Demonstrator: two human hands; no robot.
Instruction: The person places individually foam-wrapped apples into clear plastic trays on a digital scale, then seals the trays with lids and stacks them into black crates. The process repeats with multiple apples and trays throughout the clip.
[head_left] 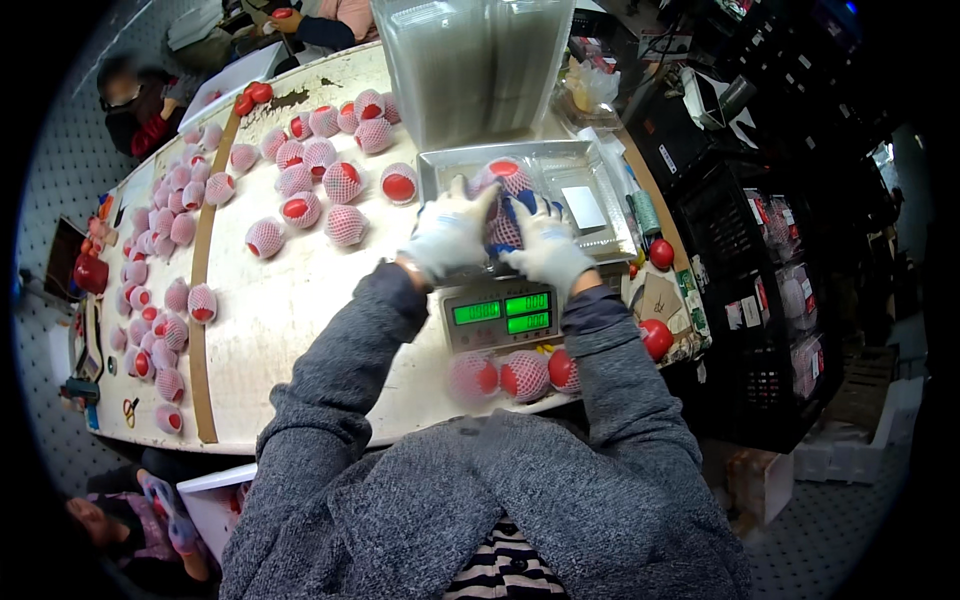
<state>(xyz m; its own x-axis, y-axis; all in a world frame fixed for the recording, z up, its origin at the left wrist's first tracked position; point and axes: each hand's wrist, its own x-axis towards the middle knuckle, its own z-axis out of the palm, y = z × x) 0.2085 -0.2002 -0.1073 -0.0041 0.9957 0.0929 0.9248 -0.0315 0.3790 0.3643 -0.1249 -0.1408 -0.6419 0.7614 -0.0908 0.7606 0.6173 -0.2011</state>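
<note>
My left hand (447, 236), in a white work glove, curls its fingers against the left side of red round fruit (505, 232) in pink foam nets. From the other side my right hand (548, 238) presses on the same fruit; its glove has blue on the fingers. Another netted fruit (508, 172) sits just beyond my fingertips. All this is over a clear plastic tray (612, 215) on a digital scale (503, 312) with green displays. A white card (583, 207) lies at the tray's right. My fingers partly hide the fruit between them.
Netted fruit (345, 226) lies scattered to the left, more beyond a brown strip (203, 300). Several (524, 376) line the near edge. Stacked clear trays (470, 75) rise behind the scale. Black crates (745, 310) stand at right. Other people (140, 100) work around the table.
</note>
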